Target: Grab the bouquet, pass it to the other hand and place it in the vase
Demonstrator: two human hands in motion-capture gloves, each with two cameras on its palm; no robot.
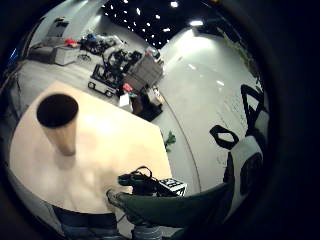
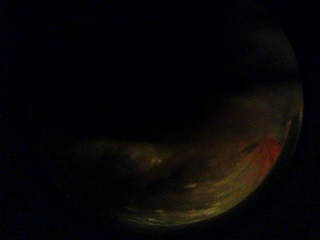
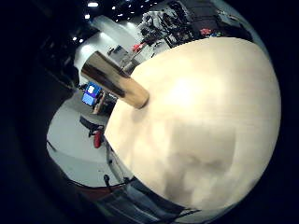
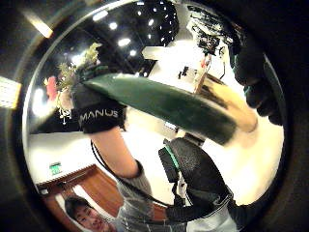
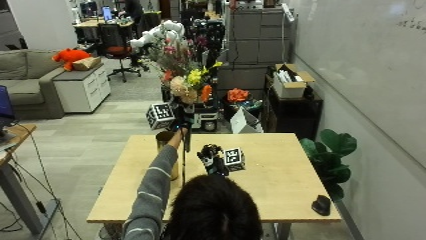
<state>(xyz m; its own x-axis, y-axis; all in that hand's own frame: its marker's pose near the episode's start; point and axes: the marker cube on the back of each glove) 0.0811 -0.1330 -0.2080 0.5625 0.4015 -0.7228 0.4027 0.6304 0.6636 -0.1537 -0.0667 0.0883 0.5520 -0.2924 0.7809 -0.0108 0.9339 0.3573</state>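
I see a small black object point(image 5: 321, 205) near the worktop's point(image 5: 279, 185) right front corner and a green plant point(image 5: 331, 150) beside it. My left hand point(image 5: 181, 119) is raised, fingers curled round the bouquet point(image 5: 186, 82) stems, holding it upright above the vase point(image 5: 165, 142). My right hand point(image 5: 214, 161) hovers low over the worktop; I cannot tell how its fingers stand.

Count: 1 bouquet point(image 5: 178, 75), 1 vase point(image 5: 164, 139) at 11 o'clock on the 1 table point(image 5: 279, 185), 2 gloved hands: left hand point(image 5: 184, 115) at 12, right hand point(image 5: 212, 159) near centre. 1 small black object point(image 5: 321, 205) at 4 o'clock, 1 potted plant point(image 5: 329, 150) at 3, off the table.
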